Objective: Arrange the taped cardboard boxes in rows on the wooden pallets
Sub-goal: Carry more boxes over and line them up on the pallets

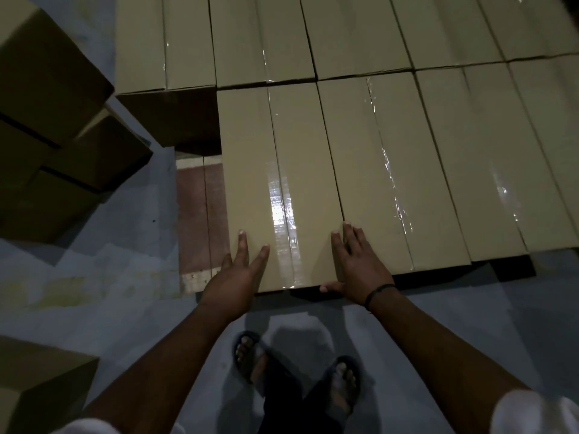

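A long taped cardboard box (275,170) lies at the left end of the near row on the wooden pallet (200,214). My left hand (241,270) rests flat on its near left corner, fingers straight. My right hand (354,261) lies flat on its near right corner, thumb hooked over the front edge, fingers reaching the seam with the neighbouring box (391,170). More taped boxes (360,32) fill the far row side by side.
A bare strip of pallet shows left of the box. Stacked cardboard boxes (47,120) stand on the floor at the left, and another box (37,380) sits at the lower left. My sandalled feet (294,368) stand on the grey floor in front of the pallet.
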